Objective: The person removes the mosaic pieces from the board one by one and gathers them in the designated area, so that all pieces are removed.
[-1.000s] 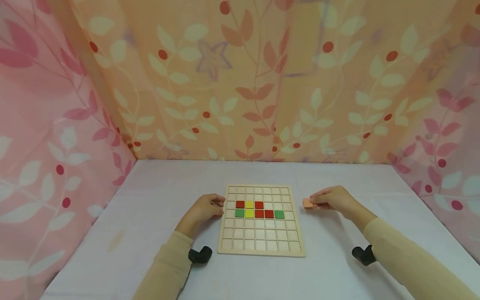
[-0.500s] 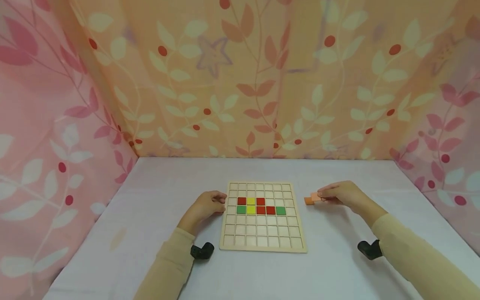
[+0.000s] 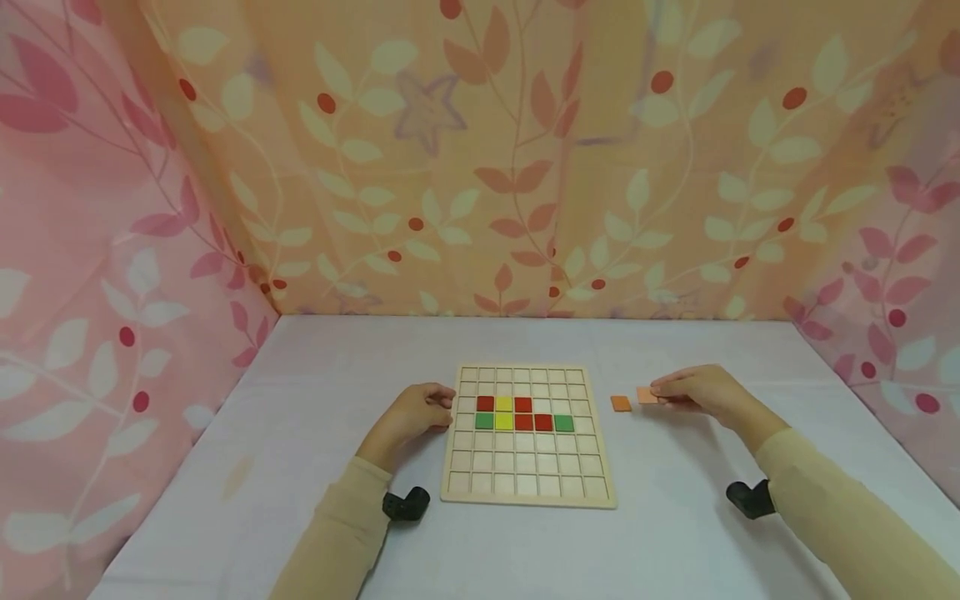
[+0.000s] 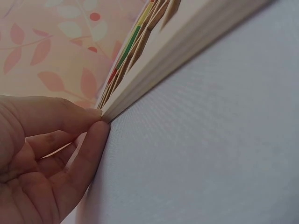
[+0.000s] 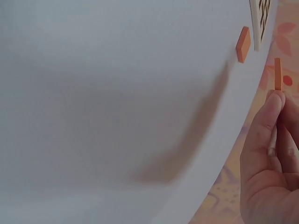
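Note:
In the head view, a light wooden grid board (image 3: 528, 462) lies flat with red, yellow and green square tiles (image 3: 523, 422) in some of its cells. The left hand (image 3: 411, 417) rests on the table at the board's left side; in the left wrist view its fingertips (image 4: 96, 116) touch the board's edge (image 4: 140, 81). Right of the board, the right hand (image 3: 697, 390) pinches an orange square tile (image 3: 647, 396) by one side, raised above the table. A second orange tile (image 3: 621, 404) lies between that hand and the board. The right wrist view shows the held tile (image 5: 278, 73) edge-on.
A white cloth (image 3: 337, 358) covers the table. Patterned curtains (image 3: 420, 183) stand behind it and at both sides. A black wrist-worn device (image 3: 407, 504) sits under the left sleeve, and another black device (image 3: 750, 500) under the right.
The right hand has lifted an orange tile off the other and moved it to the right, leaving the second tile lying alone. The left hand stays at the board's edge.

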Available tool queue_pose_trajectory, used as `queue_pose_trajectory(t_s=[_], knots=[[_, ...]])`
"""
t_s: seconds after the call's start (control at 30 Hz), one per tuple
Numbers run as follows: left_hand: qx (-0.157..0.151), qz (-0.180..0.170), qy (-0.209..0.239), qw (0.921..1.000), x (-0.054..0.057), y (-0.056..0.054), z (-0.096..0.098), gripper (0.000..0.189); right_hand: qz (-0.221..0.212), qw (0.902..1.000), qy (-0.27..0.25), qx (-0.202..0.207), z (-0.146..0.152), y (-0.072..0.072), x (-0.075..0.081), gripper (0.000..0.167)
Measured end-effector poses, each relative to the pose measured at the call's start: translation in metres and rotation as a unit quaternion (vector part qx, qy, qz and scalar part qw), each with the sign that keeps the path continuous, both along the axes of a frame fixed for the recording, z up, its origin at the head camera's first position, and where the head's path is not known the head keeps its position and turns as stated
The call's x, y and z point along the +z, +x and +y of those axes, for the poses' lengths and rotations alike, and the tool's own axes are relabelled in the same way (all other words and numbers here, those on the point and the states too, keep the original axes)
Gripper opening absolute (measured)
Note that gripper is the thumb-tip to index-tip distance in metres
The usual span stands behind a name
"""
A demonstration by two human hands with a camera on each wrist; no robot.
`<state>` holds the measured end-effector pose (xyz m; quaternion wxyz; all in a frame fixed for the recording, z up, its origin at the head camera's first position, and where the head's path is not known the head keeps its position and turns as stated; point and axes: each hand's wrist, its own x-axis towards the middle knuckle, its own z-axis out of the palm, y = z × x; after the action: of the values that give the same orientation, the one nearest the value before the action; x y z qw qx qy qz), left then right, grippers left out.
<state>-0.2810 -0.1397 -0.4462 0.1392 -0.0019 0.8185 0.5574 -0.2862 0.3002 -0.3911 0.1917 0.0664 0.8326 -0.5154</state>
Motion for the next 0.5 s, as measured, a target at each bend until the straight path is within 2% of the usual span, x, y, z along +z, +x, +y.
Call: queue_pose_trajectory(t_s=[0.17, 0.33, 0.5], knots=[[0.000, 0.002, -0.001, 1.0000, -0.001, -0.001, -0.003, 0.045, 0.001, 0.9999, 0.011, 0.004, 0.004, -0.005, 0.000, 0.039], [-0.018, 0.009, -0.005, 0.9998, 0.004, 0.003, -0.002, 0.043, -0.008, 0.9996, 0.027, -0.004, 0.007, -0.007, -0.006, 0.037], [-0.015, 0.009, 0.001, 0.9998, 0.006, 0.006, 0.000, 0.041, -0.015, 0.9995, 0.021, -0.018, 0.007, -0.007, -0.012, 0.033]])
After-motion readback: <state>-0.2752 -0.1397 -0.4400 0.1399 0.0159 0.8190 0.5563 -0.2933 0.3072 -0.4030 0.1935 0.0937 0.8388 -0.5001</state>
